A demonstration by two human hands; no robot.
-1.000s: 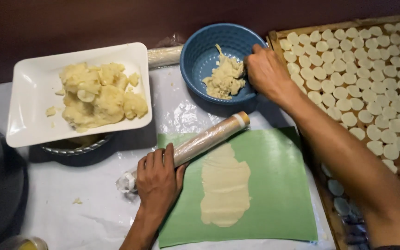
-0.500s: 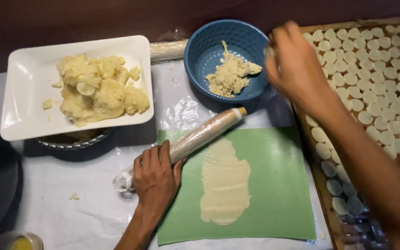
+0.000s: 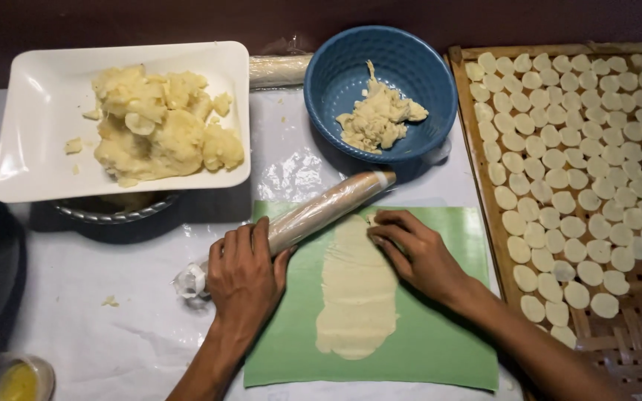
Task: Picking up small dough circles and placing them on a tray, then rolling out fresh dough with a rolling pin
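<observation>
A: Okay, quick one. What's your work piece?

B: You've got the rolled dough strip (image 3: 357,293), long and thin, lying flat down the middle of the green sheet (image 3: 440,341). Your right hand (image 3: 417,252) sits at its top edge, fingers curled, tips pinching or lifting the dough's upper right corner; you grip nothing else with it.

A: And your left?

B: Your left hand (image 3: 245,275) lies palm down over the plastic-wrapped rolling pin (image 3: 313,215), fingers loosely wrapped, holding it steady. The pin lies slanted, just left of the strip, its far end pointing toward the blue bowl (image 3: 328,74).

A: Which step?

B: Looks like rolling is paused and you're tidying or peeling the strip's top end. My judgement only.

A: What does the next move need?

B: A light touch, I'd say; thin dough tears if pulled fast. Keep the pin parked so it doesn't roll onto the strip.

A: Surroundings?

B: White dish (image 3: 31,111) with lumpy dough (image 3: 157,122) upper left, scraps (image 3: 377,115) in the bowl, woven tray (image 3: 626,349) of small dough rounds (image 3: 574,171) on your right.
</observation>
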